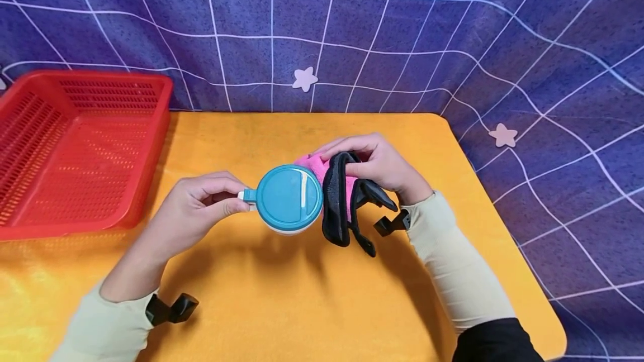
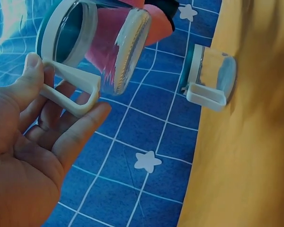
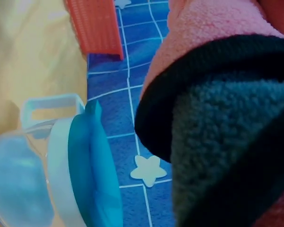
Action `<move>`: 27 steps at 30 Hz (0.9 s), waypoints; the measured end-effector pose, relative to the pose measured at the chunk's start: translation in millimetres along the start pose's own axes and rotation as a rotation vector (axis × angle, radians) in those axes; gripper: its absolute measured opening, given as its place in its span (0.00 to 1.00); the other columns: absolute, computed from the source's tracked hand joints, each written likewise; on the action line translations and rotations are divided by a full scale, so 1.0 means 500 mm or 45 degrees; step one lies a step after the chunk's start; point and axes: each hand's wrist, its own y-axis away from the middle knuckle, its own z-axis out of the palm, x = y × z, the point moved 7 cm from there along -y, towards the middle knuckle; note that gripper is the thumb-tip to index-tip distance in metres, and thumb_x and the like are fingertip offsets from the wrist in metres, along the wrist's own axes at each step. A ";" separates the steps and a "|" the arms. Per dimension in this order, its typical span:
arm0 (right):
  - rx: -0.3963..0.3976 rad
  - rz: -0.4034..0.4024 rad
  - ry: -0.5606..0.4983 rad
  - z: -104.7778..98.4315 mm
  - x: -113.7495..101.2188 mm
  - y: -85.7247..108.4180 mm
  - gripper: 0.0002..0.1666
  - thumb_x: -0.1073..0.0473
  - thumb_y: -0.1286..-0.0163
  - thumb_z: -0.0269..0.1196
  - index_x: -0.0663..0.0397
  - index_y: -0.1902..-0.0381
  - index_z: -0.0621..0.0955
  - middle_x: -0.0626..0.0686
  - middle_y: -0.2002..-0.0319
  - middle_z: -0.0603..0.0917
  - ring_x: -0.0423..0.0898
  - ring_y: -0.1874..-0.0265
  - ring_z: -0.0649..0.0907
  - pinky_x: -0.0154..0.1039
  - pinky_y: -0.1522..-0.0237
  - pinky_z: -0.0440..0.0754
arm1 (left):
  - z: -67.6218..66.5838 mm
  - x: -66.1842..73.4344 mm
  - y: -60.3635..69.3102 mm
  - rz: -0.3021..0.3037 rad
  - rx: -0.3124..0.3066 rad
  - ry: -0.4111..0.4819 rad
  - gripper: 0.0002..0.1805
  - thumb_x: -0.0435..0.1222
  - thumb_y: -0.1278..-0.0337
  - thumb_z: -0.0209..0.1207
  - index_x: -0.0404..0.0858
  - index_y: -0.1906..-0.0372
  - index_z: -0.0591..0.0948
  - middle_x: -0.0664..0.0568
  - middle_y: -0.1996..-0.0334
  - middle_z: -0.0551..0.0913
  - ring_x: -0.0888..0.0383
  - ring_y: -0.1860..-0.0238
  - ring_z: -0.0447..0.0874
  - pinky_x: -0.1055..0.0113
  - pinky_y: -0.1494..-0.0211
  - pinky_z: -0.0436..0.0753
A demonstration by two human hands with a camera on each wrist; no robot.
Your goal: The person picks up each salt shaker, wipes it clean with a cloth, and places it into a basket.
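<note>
The left hand (image 1: 193,205) pinches the white handle (image 2: 75,77) of a jar (image 1: 289,197), with the thumb on one side and fingers on the other. The jar is up over the yellow table (image 1: 302,306). From above, its blue-green lid (image 1: 279,194) hides most of the clear part.

The right hand (image 1: 379,161) grips a pink cloth (image 1: 318,167) with black parts, just beside the jar. Its thumb and fingers are closed on it, but the folds hide some of the fingertips. The cloth is bunched up, so its shape is hard to make out. Pink shows through the jar's clear side; I cannot tell if the two touch.

The left wrist view shows a second jar (image 2: 210,78) on the table. I cannot find it from above. The right wrist view shows a jar cut off at the picture's edge.

The red basket (image 1: 145,155) is cut off on the left.
</note>
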 end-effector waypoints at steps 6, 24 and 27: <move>-0.023 -0.014 0.100 0.003 -0.030 -0.010 0.16 0.70 0.31 0.69 0.63 0.46 0.87 0.60 0.44 0.86 0.60 0.38 0.80 0.52 0.34 0.75 | 0.011 0.005 -0.004 0.017 -0.018 -0.013 0.10 0.21 0.46 0.70 0.37 0.61 0.89 0.50 0.67 0.86 0.58 0.68 0.82 0.72 0.64 0.83; -0.238 -0.100 0.410 0.045 -0.081 -0.074 0.18 0.71 0.32 0.69 0.57 0.45 0.88 0.49 0.43 0.87 0.50 0.38 0.81 0.45 0.39 0.80 | 0.033 0.005 -0.013 0.053 -0.124 -0.014 0.12 0.22 0.45 0.70 0.42 0.62 0.89 0.53 0.69 0.85 0.57 0.69 0.81 0.71 0.68 0.82; -0.259 -0.094 0.428 0.053 -0.078 -0.087 0.17 0.72 0.31 0.68 0.56 0.46 0.88 0.48 0.44 0.87 0.47 0.38 0.82 0.44 0.40 0.80 | 0.043 0.007 -0.016 0.062 -0.138 -0.008 0.13 0.22 0.46 0.71 0.43 0.62 0.90 0.54 0.69 0.86 0.57 0.70 0.82 0.71 0.68 0.83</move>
